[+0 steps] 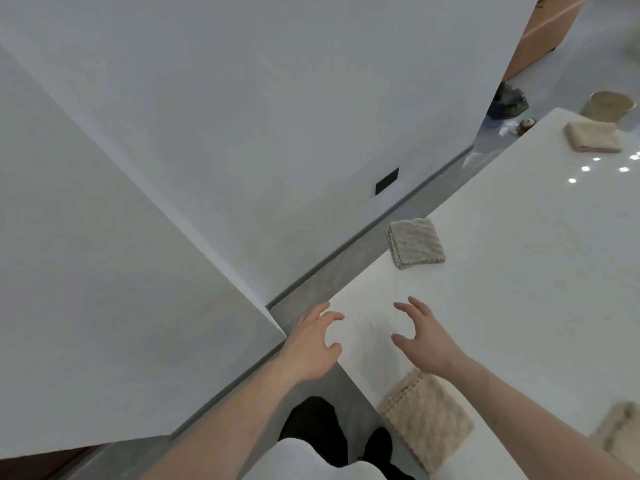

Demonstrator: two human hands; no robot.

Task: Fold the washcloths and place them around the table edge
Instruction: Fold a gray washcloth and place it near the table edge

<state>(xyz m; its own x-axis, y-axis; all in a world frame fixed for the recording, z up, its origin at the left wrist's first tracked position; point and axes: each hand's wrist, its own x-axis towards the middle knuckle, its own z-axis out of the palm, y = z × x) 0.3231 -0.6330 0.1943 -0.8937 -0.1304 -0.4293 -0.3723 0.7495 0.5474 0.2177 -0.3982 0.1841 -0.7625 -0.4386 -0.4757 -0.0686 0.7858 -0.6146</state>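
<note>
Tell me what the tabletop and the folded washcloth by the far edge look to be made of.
Tabletop: a hard, glossy white surface, perhaps polished stone or laminate; it mirrors ceiling lights as sharp bright dots. Grey-beige washcloth: soft textile, probably terry or waffle-weave cotton or microfibre; its face is bumpy and ribbed, matte, with stacked folded layers showing at one edge.

Single head-worn wide-angle view, looking steeply down, close over table corner, wall beyond

You are standing in what looks like a plain home interior: a glossy white worktop reflecting ceiling spotlights, bare white walls with a dark socket plate, grey stone floor, and a cardboard box left on it.
</note>
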